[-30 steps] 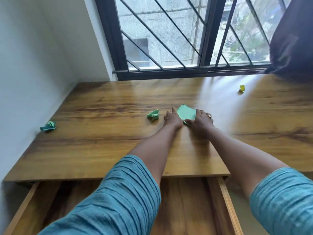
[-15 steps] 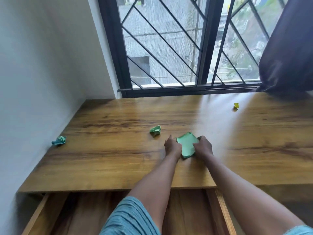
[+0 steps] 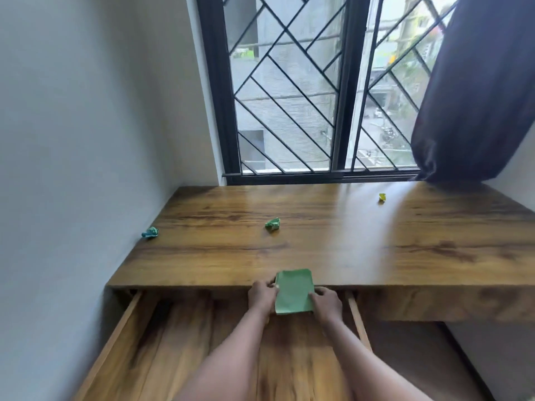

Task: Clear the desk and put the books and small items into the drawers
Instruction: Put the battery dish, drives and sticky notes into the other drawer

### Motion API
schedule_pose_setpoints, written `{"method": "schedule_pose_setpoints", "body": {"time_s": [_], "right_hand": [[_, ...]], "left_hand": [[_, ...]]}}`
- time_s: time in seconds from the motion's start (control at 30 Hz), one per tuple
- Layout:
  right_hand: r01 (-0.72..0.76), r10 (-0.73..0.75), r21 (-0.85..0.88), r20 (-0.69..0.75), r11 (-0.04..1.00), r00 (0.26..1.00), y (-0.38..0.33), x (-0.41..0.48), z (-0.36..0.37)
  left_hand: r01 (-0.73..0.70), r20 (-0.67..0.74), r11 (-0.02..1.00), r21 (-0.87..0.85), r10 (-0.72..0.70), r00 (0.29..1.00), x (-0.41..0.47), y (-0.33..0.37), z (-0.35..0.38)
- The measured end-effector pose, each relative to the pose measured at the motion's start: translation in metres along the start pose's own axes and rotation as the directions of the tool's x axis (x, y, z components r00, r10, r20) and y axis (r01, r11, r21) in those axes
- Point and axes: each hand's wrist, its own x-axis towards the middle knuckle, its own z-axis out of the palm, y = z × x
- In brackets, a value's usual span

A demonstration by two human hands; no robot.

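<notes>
Since the earlier frames both hands have drawn back from the middle of the desk to its near edge, bringing the green paper with them. The left hand (image 3: 262,296) pinches the paper's left edge, fingers curled around it; the right hand (image 3: 327,302) grips the lower right edge the same way, so each is closed on it. The paper (image 3: 293,292) is a flat folded sheet, its far end over the desk lip and the rest hanging over the open drawer (image 3: 185,342). Whether its far end touches the desk cannot be told.

Both forearms run out of the bottom of the view. The drawer is cut off at the bottom, and its floor is motion-blurred. Its right rail shows just right of the right hand.

On the desk (image 3: 376,250), a green wad (image 3: 272,224) lies far of the hands, left of centre. A teal wad (image 3: 150,232) sits at the left edge, touching or nearly touching the wall (image 3: 86,140). A yellow wad (image 3: 382,197) lies far right, too small to make out in detail. The desk is wood-grained brown with a bright glare across it. Behind it stands a black-framed window (image 3: 341,96) with a diagonal grille, and a dark curtain (image 3: 477,96) hangs at the right.
</notes>
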Motion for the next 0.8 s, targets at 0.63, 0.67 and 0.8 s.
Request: {"method": "schedule_pose_setpoints", "body": {"time_s": [0.63,0.67,0.8], "right_hand": [[-0.129,0.182,-0.142,0.475,0.981,0.861,0.057,-0.188,0.171],[-0.138,0.197,-0.157,0.476,0.978,0.857,0.059,-0.193,0.180],[-0.161,0.245,-0.219,0.438,0.962,0.865,0.067,-0.209,0.211]], "left_hand": [[0.167,-0.104,0.913,0.373,-0.138,0.985,-0.135,-0.193,-0.202],[0.186,-0.107,0.892,0.411,-0.155,0.982,-0.136,-0.200,-0.207],[0.246,-0.118,0.819,0.519,-0.216,0.969,-0.133,-0.231,-0.220]]}}
